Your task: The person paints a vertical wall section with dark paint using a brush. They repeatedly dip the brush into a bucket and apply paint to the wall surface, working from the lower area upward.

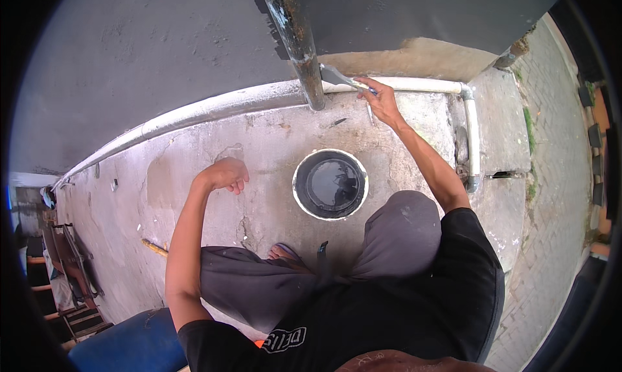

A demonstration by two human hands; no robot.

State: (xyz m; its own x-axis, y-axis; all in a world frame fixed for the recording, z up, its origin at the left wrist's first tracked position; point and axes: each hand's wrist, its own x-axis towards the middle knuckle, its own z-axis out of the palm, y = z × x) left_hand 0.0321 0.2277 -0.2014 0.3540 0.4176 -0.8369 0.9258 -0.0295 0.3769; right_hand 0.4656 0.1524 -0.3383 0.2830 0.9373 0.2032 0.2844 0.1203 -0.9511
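Note:
My right hand [381,101] grips a paintbrush [358,84] by its handle. Its grey-coated bristles meet the lower wall just right of a worn, dark upright pipe [303,51]. Over the concrete floor my left hand [227,174] hangs with loosely bent fingers and nothing visible in it. Between my hands and in front of my knees stands a round bucket [295,187] with a white rim. Dark grey, shiny paint [335,182] lies inside it. Dark grey coats most of the wall [194,46], while a bare tan strip [413,61] shows low on the right.
A white pipe [218,104] follows the wall's foot and bends toward me through an elbow [467,91] at right. Small debris [337,122] and a yellowish stick [154,247] lie on the floor. A blue barrel-like object [131,343] and a dark wooden chair [73,260] are at left.

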